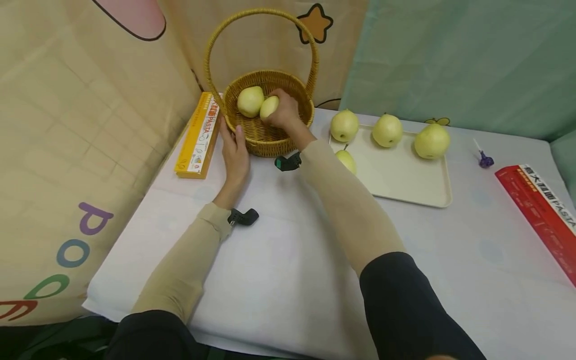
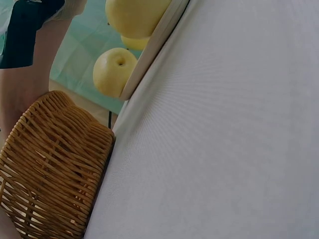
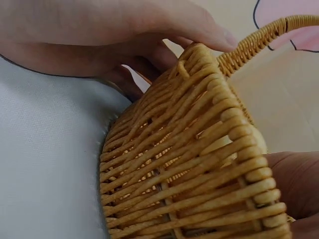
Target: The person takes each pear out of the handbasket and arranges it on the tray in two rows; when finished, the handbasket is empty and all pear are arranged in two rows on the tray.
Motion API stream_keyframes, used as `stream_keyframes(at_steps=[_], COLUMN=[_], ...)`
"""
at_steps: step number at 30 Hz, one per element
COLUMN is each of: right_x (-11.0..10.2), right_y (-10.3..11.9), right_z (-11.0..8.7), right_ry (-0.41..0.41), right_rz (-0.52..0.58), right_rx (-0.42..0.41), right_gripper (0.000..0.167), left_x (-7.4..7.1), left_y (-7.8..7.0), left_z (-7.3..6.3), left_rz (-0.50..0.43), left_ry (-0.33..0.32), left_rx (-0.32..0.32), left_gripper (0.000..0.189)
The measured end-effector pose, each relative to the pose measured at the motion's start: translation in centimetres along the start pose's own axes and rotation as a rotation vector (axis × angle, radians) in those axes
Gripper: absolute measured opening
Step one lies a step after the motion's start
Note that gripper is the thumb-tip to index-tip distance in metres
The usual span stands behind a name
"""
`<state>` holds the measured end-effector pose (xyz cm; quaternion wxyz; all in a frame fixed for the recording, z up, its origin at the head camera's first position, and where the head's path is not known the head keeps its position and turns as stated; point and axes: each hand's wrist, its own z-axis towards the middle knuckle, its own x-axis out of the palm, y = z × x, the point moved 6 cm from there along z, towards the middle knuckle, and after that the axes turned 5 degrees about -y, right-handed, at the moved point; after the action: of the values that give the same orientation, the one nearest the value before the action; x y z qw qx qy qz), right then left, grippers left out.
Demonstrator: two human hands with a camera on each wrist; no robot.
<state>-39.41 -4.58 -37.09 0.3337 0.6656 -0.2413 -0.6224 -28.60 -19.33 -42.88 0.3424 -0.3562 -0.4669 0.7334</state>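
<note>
Inside the wicker basket [image 1: 270, 148], at its left, lies a pale yellow-green pear [image 1: 250, 101]. My right hand [image 1: 284, 111] reaches over the rim and grips a second pear [image 1: 269, 107] low in the basket, beside the first. My left hand [image 1: 235, 152] holds the basket's front left side from outside. In the right wrist view, the left hand [image 3: 144, 35] has one fingertip at the rim near the handle's foot, with other fingers against the woven wall. Behind the weave, the right hand [image 3: 295, 181] is mostly hidden.
Right of the basket, a cream tray [image 1: 405, 175] bears several pears [image 1: 388, 131]; the right forearm partly covers one. A yellow pasta box [image 1: 198, 140] lies left of the basket. Far right are a purple-wrapped lollipop [image 1: 486, 160] and a red pasta box [image 1: 540, 215]. Curtains hang behind.
</note>
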Motion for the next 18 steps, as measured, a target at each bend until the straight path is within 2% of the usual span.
stream_keyframes(at_steps=[7,11,15,18], right_x=[-2.0,-3.4,-5.1,-6.4], right_y=[1.1,1.6,1.7,1.4], right_z=[-1.0,-1.6,-2.6,-3.7], right_ry=[0.032,0.035,0.031,0.039], right_rz=[-0.029,-0.066,-0.015,0.047], right_rx=[-0.041,-0.092,-0.17,-0.193], right_gripper=[0.072,0.073,0.071,0.073], left_x=[-0.3,-0.6,-0.6,-0.6], left_y=[0.0,0.0,0.2,0.3], left_z=[0.3,0.6,0.7,0.8], left_rz=[0.016,0.005,0.005,0.014], left_ry=[-0.007,-0.004,0.007,0.01], left_rx=[-0.007,-0.006,-0.008,-0.012], left_gripper=[0.068,0.07,0.07,0.07])
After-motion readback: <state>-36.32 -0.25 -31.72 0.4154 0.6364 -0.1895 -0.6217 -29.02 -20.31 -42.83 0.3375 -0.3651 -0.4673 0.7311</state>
